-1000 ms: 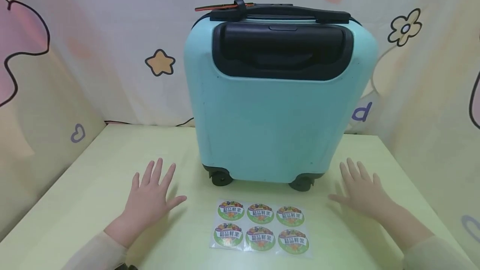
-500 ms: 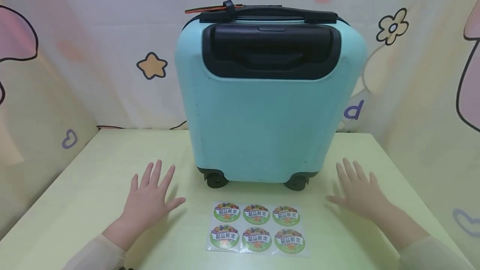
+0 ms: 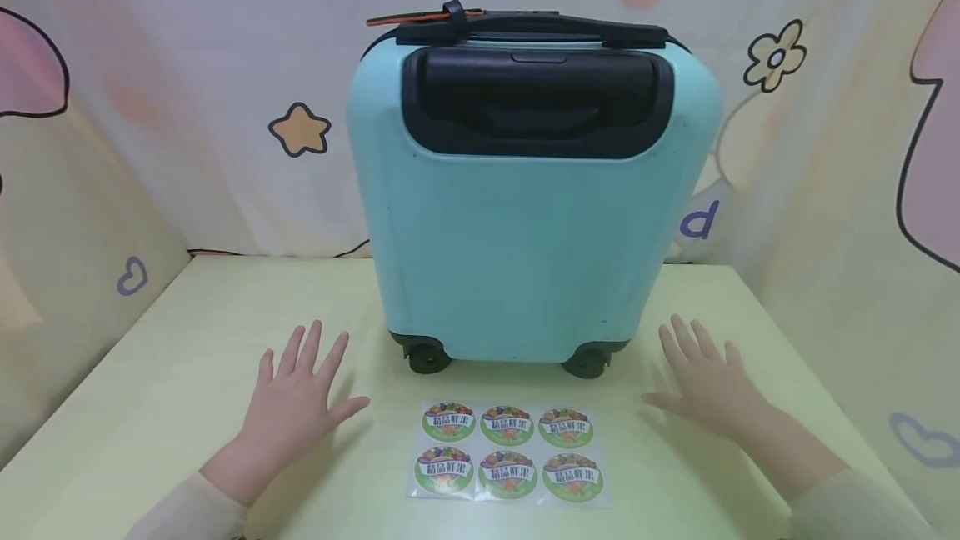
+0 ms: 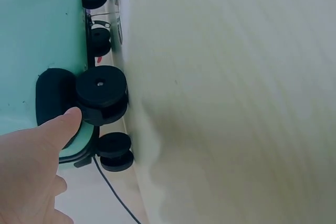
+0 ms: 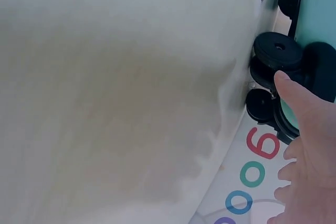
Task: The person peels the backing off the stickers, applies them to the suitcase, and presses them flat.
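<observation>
A light blue suitcase (image 3: 517, 257) stands upright on its black wheels (image 3: 429, 358) at the back middle of the table. In front of it lies a sheet of round fruit stickers (image 3: 508, 473), several of them in two rows. My left hand (image 3: 288, 411), fingers spread and palm down, is over the table left of the stickers and holds nothing. On the right my right hand (image 3: 708, 386) is likewise spread, with nothing in it. Both wrist views show a thumb in front of the suitcase wheels (image 4: 102, 87), its tip overlapping them there.
The pale table (image 3: 187, 340) carries the suitcase and stickers. Curtains with printed shapes (image 3: 300, 130) close in the back and both sides. A strap with an orange edge (image 3: 408, 18) lies by the black top handle (image 3: 570, 26) of the suitcase. A thin dark cord (image 4: 113, 190) runs behind.
The head view has shifted slightly, so the suitcase and stickers sit further left in it. Both hands keep their spread pose, and nothing has been picked up.
</observation>
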Available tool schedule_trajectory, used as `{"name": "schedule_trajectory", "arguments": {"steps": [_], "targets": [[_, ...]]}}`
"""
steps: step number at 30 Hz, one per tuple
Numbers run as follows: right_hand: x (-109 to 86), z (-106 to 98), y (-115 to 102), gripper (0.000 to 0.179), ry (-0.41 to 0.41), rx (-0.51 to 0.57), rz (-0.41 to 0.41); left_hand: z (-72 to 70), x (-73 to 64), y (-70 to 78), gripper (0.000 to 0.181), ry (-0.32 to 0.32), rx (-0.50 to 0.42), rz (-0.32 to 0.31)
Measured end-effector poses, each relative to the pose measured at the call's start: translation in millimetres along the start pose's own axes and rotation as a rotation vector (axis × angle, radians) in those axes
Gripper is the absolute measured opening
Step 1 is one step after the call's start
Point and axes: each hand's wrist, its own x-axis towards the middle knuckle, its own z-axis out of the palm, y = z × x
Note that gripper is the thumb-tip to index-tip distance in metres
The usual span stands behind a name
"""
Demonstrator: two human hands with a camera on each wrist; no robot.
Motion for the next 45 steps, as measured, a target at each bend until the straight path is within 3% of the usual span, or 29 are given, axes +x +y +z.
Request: {"name": "schedule_trajectory", "arguments": {"steps": [29, 37, 45], "targets": [[-1.2, -4.3, -16.7, 0.089, 0.015, 0.005, -0.071, -11.7, -2.5, 10.9, 0.077, 0.015, -0.031, 0.022], [-4.1, -4.5, -26.0, 0.084, 0.062, 0.01, -0.125, -11.2, -3.4, 18.3, 0.071, 0.029, -0.041, 0.059], [-5.0, -3.6, -34.5, 0.076, 0.092, 0.039, -0.168, -5.5, -2.9, 28.3, 0.063, 0.054, -0.044, 0.135]]}}
